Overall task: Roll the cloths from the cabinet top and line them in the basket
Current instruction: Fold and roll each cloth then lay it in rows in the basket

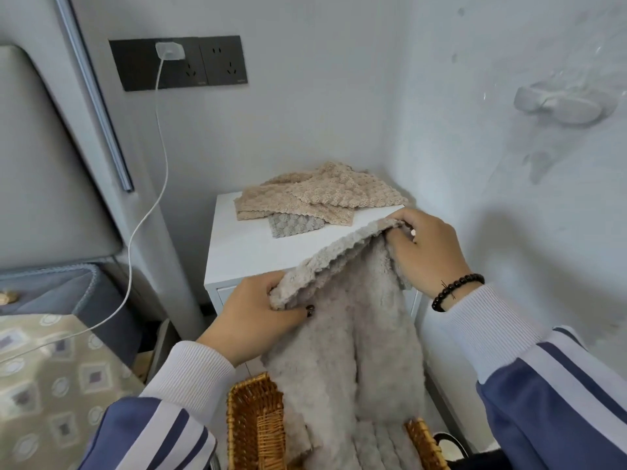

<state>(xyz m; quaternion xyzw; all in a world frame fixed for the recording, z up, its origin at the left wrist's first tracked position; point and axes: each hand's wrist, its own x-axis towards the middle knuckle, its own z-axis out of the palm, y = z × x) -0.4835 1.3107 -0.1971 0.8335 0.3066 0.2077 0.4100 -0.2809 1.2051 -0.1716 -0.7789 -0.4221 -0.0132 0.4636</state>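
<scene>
both hands, left hand [258, 313] and right hand [427, 252], grip a grey cloth [349, 337] hanging into the wicker basket [252, 422], which holds rolled grey cloth.

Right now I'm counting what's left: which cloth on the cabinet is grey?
The small grey cloth, mostly buried under the beige cloths, only its front corner showing.

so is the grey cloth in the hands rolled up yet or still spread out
Spread, not rolled: the grey cloth hangs loose from its top edge, pinched between the left hand and right hand, over the basket.
</scene>
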